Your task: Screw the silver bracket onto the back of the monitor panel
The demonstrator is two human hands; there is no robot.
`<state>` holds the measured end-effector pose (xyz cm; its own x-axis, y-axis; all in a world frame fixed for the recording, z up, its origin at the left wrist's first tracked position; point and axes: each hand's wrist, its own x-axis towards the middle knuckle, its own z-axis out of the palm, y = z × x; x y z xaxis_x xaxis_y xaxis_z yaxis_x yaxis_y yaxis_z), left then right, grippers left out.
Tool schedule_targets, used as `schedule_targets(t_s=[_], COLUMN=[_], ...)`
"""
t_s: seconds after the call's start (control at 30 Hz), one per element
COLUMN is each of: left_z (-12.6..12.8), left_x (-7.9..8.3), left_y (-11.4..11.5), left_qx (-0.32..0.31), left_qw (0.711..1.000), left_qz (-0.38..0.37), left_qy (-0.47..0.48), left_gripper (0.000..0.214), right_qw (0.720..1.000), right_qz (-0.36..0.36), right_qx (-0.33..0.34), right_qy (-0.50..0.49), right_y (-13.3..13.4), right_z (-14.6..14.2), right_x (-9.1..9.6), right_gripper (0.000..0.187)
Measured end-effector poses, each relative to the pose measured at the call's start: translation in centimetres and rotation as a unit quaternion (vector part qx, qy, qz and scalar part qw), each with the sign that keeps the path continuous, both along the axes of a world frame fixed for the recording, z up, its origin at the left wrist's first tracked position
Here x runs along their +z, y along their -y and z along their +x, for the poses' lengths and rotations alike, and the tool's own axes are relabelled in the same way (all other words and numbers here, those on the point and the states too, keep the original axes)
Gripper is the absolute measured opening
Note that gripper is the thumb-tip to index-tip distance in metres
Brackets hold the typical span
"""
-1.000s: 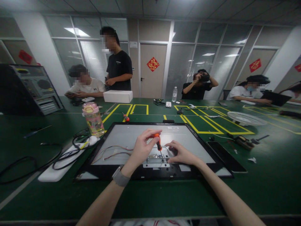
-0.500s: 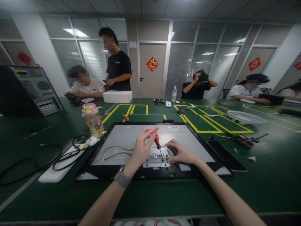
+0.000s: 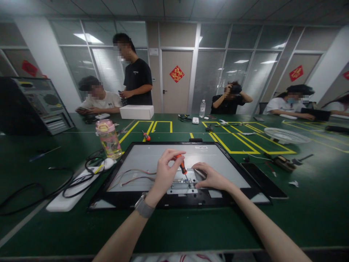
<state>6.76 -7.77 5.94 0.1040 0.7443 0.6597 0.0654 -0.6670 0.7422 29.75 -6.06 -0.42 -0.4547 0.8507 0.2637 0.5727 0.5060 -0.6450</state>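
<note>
A flat monitor panel [image 3: 152,156] in a black frame lies face down on the green table in front of me. My left hand [image 3: 165,174] pinches the orange handle of a small screwdriver [image 3: 182,166], whose tip rests on a grey metal bracket [image 3: 183,185] near the panel's front edge. My right hand [image 3: 209,176] lies just right of the bracket, fingers curled and pressing on the panel beside it. Thin coloured wires [image 3: 131,175] run across the panel to the left of my left hand.
A pink-lidded bottle [image 3: 108,138], black cables [image 3: 79,178] and a white strip sit at left, with a computer case [image 3: 35,105] behind. A dark phone-like slab [image 3: 263,179] lies right of the panel. A second screwdriver [image 3: 146,136], a white box [image 3: 136,111] and several seated people are further back.
The screwdriver handle has tilted slightly in my left fingers, which have shifted round it. My right hand has stayed in place beside the bracket.
</note>
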Motion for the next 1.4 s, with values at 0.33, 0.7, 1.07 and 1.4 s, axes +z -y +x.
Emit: schedule_targets(t_s=[0.33,0.7,1.07,1.4], left_z=[-0.1,0.0,-0.1,0.0], left_x=[-0.1,0.1,0.2,0.2], left_y=[-0.4,0.7,0.0,0.3], left_qx=[-0.027,0.075,-0.052,-0.06], left_qw=[0.999,0.991,0.999,0.998], left_qz=[-0.013,0.099,-0.002,-0.006], left_qy=[-0.033,-0.058,-0.001,0.009], left_gripper=[0.025,0.011,0.022,0.026], right_qw=[1.0,1.0,1.0,1.0], right_qz=[0.003,-0.001,-0.001,0.003], right_qx=[0.002,0.004,0.006,0.01], right_qy=[-0.003,0.003,0.011,0.015], right_y=[0.0,0.0,0.0,-0.2], right_z=[0.0,0.1,0.2,0.3], right_x=[0.0,0.0,-0.1,-0.4], right_gripper=[0.066,0.067,0.067,0.068])
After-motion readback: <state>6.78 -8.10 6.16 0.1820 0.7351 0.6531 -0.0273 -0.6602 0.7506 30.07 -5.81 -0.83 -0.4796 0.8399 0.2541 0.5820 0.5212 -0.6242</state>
